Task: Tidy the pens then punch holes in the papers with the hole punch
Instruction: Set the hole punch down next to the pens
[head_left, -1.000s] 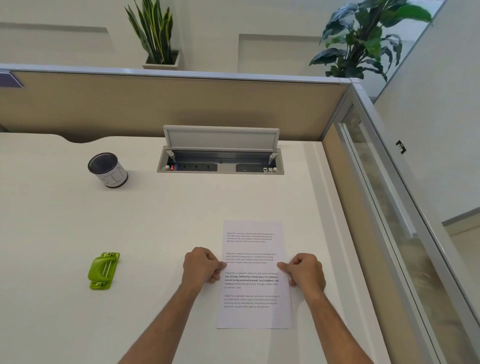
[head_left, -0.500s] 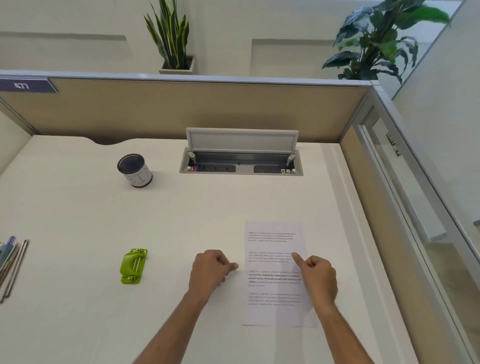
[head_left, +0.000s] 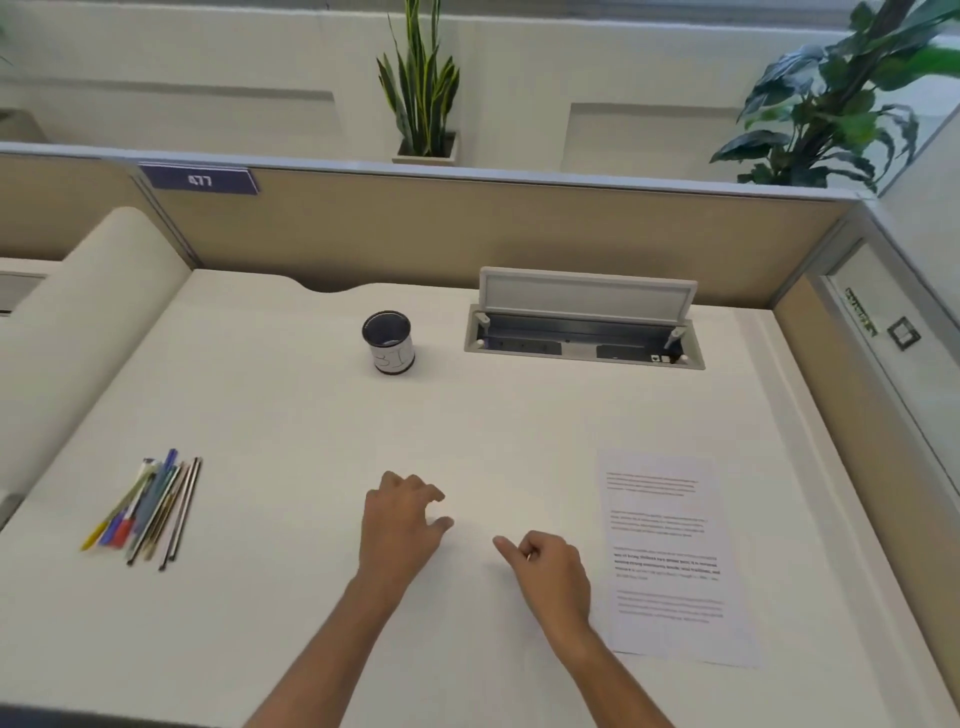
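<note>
Desk (head_left: 291, 405): white top is filling most of the view, with everything below sitting on it.
Partition (head_left: 467, 228): tan panel is running along the far edge and is carrying a blue tag (head_left: 200, 181) reading 477.
Plants: a spiky one (head_left: 418, 88) and a leafy one (head_left: 831, 104) are standing behind the partition.
Cable box (head_left: 582, 338): is sitting sunk into the far right of the desk, its lid (head_left: 587, 296) standing up.
Paper (head_left: 670, 519): printed sheet is lying flat at the right, near the edge.
Left hand (head_left: 402, 525): is hovering at mid-desk, palm down, with fingers spread and loosely bent, gripping nothing.
Right hand (head_left: 550, 571): is lying just beside the paper's left edge, its fingers curled in and the forefinger pointing left, gripping nothing; the forearm is crossing the sheet's near-left corner.
Pens (head_left: 148, 506): are lying in a loose bundle at the left, well apart from both hands.
Cup (head_left: 388, 343): is standing upright at the back, left of the cable box.
</note>
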